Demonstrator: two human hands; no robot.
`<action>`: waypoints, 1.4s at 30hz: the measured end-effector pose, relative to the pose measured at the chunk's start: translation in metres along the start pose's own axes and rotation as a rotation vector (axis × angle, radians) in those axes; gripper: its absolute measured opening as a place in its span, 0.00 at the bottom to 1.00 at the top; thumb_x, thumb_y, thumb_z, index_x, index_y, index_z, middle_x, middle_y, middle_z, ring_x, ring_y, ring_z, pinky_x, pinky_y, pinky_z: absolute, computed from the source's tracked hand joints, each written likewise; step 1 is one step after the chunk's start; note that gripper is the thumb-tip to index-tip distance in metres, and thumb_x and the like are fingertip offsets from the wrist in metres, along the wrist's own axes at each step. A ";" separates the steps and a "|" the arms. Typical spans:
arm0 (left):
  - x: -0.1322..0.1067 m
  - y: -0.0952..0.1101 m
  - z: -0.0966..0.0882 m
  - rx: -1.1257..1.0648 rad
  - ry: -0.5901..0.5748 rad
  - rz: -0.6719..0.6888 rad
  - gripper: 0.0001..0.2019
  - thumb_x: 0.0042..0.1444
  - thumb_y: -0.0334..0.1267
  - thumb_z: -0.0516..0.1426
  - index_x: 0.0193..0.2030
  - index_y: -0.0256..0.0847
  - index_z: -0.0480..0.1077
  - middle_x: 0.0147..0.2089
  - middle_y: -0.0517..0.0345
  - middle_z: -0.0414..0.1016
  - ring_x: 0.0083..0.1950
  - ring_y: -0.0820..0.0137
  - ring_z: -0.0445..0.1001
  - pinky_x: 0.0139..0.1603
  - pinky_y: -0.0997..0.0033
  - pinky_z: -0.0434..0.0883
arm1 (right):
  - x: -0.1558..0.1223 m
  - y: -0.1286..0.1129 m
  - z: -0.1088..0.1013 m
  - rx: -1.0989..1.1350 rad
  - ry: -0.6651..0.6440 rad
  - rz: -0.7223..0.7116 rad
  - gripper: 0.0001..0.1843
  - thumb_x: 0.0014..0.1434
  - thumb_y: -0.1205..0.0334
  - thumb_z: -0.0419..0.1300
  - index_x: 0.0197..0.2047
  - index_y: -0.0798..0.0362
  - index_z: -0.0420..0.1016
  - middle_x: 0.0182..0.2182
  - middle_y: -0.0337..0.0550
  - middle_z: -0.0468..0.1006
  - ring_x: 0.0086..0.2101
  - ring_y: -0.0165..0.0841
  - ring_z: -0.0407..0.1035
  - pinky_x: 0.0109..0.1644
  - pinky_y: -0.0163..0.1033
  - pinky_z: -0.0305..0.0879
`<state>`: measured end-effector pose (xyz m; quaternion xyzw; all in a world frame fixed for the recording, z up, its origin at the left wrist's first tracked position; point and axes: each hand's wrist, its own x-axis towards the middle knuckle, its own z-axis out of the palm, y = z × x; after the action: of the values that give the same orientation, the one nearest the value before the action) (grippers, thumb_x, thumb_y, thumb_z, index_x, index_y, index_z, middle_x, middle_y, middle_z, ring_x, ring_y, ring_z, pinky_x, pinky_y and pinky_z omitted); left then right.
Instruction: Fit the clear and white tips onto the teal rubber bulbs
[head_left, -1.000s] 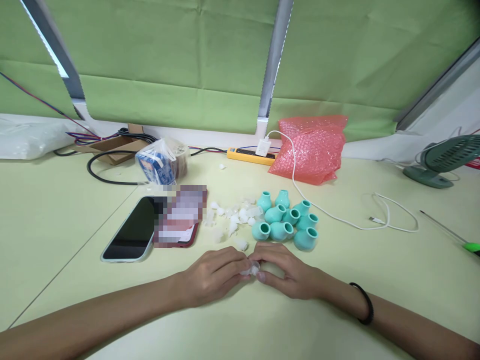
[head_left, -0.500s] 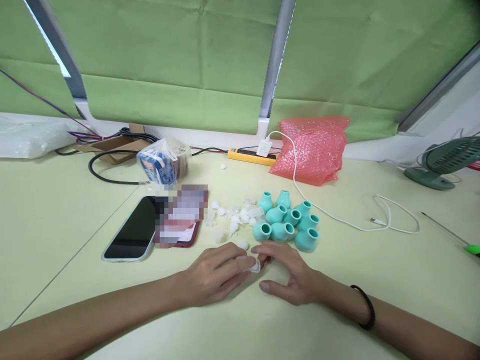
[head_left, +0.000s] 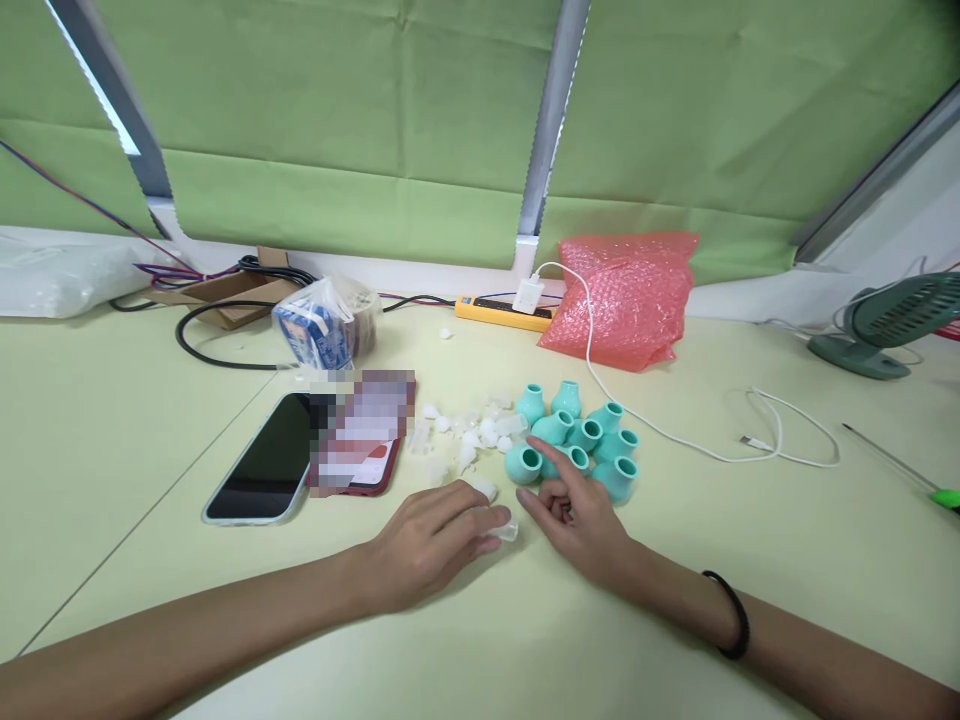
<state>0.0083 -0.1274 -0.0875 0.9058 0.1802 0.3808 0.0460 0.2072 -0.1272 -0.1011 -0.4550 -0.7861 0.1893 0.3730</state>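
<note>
Tabletop (head_left: 480, 650), tube (head_left: 511, 530) in left hand (head_left: 429, 548)

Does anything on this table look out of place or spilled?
One small white bit lies alone near the yellow power strip, apart from the loose cluster of white pieces, so it looks stray. I see no spill or damage.

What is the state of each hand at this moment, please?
Left hand: closed, holding a small clear piece.
Right hand: open, nothing visibly held, near the teal bulb-shaped pieces.
</note>
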 end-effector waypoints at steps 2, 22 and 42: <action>0.000 0.000 0.001 -0.015 0.011 -0.001 0.10 0.53 0.28 0.53 0.43 0.33 0.61 0.32 0.51 0.69 0.32 0.71 0.67 0.28 0.73 0.67 | 0.001 0.000 0.000 -0.017 0.021 -0.005 0.16 0.56 0.64 0.50 0.49 0.56 0.57 0.12 0.27 0.56 0.13 0.24 0.50 0.17 0.29 0.50; -0.002 -0.002 0.002 -0.202 0.126 0.043 0.15 0.48 0.21 0.55 0.42 0.34 0.59 0.43 0.44 0.69 0.43 0.66 0.66 0.38 0.63 0.70 | 0.001 -0.005 -0.006 -0.036 -0.012 -0.412 0.25 0.47 0.61 0.60 0.49 0.54 0.62 0.21 0.36 0.63 0.22 0.28 0.60 0.25 0.34 0.59; 0.000 0.000 -0.002 -0.265 0.199 0.051 0.19 0.49 0.23 0.56 0.49 0.32 0.58 0.44 0.44 0.69 0.48 0.66 0.67 0.46 0.67 0.69 | -0.003 -0.009 -0.008 -0.018 -0.070 -0.472 0.31 0.46 0.73 0.53 0.55 0.53 0.54 0.38 0.50 0.59 0.38 0.37 0.60 0.32 0.40 0.65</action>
<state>0.0070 -0.1281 -0.0863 0.8539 0.1091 0.4902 0.1371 0.2093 -0.1346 -0.0916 -0.2552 -0.8848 0.1057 0.3752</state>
